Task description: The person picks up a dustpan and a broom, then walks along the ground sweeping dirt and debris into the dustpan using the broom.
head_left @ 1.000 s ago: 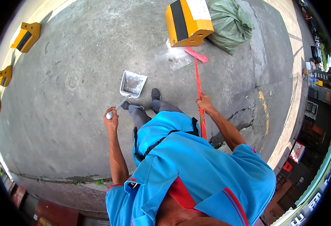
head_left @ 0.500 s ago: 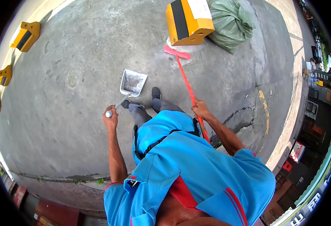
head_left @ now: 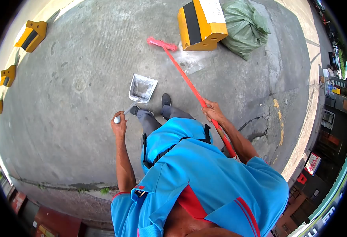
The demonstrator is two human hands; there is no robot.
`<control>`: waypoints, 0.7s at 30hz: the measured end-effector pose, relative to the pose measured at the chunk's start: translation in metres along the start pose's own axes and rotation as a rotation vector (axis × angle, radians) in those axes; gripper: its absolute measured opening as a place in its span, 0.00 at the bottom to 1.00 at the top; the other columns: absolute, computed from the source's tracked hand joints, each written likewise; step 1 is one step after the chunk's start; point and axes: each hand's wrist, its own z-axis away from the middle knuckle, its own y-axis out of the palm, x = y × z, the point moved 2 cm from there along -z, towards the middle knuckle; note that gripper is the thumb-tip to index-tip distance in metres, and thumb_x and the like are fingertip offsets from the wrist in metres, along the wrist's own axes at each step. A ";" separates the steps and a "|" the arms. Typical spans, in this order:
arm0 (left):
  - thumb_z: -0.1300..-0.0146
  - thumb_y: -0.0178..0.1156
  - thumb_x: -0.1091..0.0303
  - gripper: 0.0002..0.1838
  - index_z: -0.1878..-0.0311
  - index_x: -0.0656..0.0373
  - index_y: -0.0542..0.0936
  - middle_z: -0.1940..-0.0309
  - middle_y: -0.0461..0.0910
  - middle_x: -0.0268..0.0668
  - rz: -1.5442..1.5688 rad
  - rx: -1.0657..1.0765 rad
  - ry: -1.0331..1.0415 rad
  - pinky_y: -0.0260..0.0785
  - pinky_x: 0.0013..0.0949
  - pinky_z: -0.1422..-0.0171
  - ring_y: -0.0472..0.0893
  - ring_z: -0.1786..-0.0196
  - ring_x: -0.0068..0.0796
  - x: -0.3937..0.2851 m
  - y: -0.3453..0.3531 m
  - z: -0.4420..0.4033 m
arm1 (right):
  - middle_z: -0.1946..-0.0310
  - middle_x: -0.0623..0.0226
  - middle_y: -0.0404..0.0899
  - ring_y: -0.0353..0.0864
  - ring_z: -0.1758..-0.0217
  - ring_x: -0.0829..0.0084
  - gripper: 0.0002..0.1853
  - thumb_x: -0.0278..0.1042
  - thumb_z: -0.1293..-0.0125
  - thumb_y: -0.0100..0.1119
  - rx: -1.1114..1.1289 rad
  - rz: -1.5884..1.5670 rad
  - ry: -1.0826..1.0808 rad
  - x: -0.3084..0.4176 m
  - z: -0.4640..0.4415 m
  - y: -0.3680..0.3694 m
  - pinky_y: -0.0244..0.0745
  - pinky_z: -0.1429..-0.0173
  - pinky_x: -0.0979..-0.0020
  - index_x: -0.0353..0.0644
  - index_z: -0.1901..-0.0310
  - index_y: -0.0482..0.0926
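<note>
My left hand (head_left: 119, 123) is closed around the grey handle of a long-handled dustpan (head_left: 143, 88). The pan rests on the concrete just ahead of my shoes, with pale dust inside it. Wrapped round the red stick of a broom (head_left: 181, 72) is my right hand (head_left: 213, 110). The broom's pink-red head (head_left: 161, 44) lies on the ground left of a yellow and black concrete barrier (head_left: 202, 27). A whitish dusty patch (head_left: 191, 61) shows on the ground below the barrier.
A full green sack (head_left: 244, 29) leans against the barrier's right side. More yellow and black blocks (head_left: 31, 36) line the wall at the left. Cracked concrete (head_left: 257, 128) lies to my right, and a shopfront (head_left: 323, 146) stands beyond the pale kerb.
The broom head has swept left, from below the barrier to its left side, and the stick now slants more. The dustpan stays in my left hand, resting in about the same place.
</note>
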 end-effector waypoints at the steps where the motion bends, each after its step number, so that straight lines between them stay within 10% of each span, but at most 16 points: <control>1: 0.39 0.58 0.66 0.11 0.60 0.62 0.83 0.79 0.77 0.33 0.001 0.007 -0.005 0.70 0.25 0.73 0.77 0.77 0.20 -0.001 0.000 0.000 | 0.84 0.72 0.67 0.64 0.92 0.79 0.37 0.22 0.43 0.49 -0.017 0.028 -0.005 0.002 -0.008 0.004 0.61 0.87 0.73 0.45 0.28 0.56; 21: 0.39 0.58 0.65 0.12 0.60 0.63 0.82 0.79 0.77 0.35 -0.011 0.006 -0.006 0.71 0.26 0.73 0.77 0.78 0.21 -0.002 0.004 0.000 | 0.81 0.74 0.70 0.65 0.82 0.82 0.36 0.25 0.42 0.54 -0.085 -0.021 -0.055 -0.052 0.009 0.011 0.61 0.77 0.77 0.36 0.30 0.57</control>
